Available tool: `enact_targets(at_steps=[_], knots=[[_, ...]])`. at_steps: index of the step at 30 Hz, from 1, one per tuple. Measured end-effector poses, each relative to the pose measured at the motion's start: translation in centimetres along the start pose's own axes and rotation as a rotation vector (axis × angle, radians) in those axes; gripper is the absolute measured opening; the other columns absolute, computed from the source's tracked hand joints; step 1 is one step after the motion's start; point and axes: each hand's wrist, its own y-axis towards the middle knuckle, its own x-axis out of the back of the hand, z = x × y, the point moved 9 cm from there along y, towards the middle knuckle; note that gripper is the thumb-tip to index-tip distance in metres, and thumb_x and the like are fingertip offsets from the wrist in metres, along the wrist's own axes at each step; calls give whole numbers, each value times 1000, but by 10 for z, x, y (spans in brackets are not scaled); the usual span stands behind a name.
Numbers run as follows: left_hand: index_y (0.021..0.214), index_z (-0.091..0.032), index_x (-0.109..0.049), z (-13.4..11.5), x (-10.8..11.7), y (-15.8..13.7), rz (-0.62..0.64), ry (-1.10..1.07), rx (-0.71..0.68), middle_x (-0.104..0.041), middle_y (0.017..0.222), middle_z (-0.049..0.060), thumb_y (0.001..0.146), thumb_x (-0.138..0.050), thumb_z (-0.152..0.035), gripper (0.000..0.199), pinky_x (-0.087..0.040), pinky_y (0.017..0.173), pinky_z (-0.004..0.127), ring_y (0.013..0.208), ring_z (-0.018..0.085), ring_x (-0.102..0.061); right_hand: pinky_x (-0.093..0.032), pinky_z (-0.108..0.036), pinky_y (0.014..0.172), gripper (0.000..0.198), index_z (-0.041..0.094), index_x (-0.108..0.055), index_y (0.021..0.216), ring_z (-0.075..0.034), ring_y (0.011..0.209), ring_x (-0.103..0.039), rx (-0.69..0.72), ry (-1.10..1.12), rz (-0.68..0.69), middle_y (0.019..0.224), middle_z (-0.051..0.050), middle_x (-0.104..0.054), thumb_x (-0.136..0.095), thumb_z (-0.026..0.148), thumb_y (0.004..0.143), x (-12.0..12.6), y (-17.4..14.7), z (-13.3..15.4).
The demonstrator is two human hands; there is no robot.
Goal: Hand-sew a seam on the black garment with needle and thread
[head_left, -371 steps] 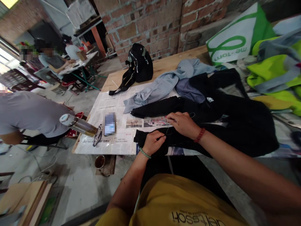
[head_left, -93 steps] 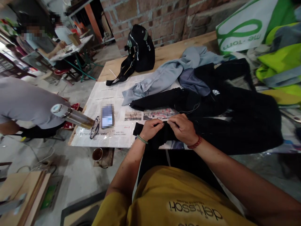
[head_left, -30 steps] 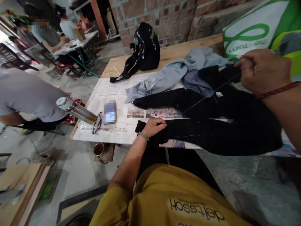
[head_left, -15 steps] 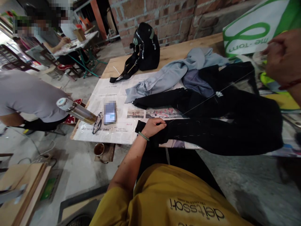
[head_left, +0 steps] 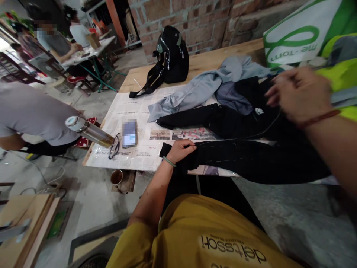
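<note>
My left hand (head_left: 182, 152) is closed in a pinch on the narrow end of one leg of the black trousers (head_left: 259, 163), which lie across the table. Pale running stitches (head_left: 223, 161) show along that leg. A thin sewing thread (head_left: 266, 131) leaves the cloth by my left fingertips and curves slackly up to the right. My right hand (head_left: 302, 93), somewhat blurred, hangs above the trousers with its fingers drawn together at the thread's far end. Any needle in it is too small to see. A white logo (head_left: 259, 111) marks the dark cloth nearby.
Grey-blue cloth (head_left: 200, 83) and a black backpack (head_left: 175, 56) lie beyond the trousers. Leftward are a phone (head_left: 129, 133), glasses (head_left: 115, 146) and a tilted bottle (head_left: 89, 131). A white-green bag (head_left: 292, 37) stands at back right. A person (head_left: 33, 115) sits close on the left.
My right hand has come down and leftward from the far right edge, over the trousers. The thread, taut before, now hangs slack. My left hand stays on the trouser leg.
</note>
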Motion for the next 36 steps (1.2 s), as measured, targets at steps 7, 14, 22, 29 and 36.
enact_targets(at_steps=[7,14,22,29,36], knots=[[69,-14,-66,3,3,-1,-13,-97,27,-62,65,0,69,-64,-29,16,-42,63,22,62,10,-54,-42,-21,59,12,17,-58,84,-11,60,-59,139,20,366,66,-1,-63,-48,24,84,-113,-106,9],[71,-14,-68,0,-1,1,13,-23,-18,-66,69,1,70,-65,-29,15,-45,66,23,65,12,-58,-39,-22,57,25,16,-61,90,-14,61,-60,328,-181,200,75,-5,-67,-40,29,89,-109,-116,-8],[76,-17,-70,-24,-7,-3,-42,217,-232,-68,75,4,74,-63,-21,8,-48,72,26,72,14,-62,-35,-24,53,31,15,-63,93,-14,62,-61,423,-456,132,80,-6,-68,-35,30,91,-92,-115,-26],[72,-17,-68,-23,-7,-1,-29,242,-186,-68,73,2,73,-63,-20,6,-48,69,25,69,13,-61,-44,-24,65,27,17,-63,91,-13,70,-59,489,-270,47,78,-6,-64,-39,30,92,-71,-119,-4],[71,-16,-67,-19,-3,-1,-43,185,-134,-67,72,2,73,-63,-22,7,-46,67,24,68,12,-60,-48,-21,67,21,19,-63,96,-12,73,-63,569,-30,205,84,-3,-68,-44,28,91,-76,-148,55]])
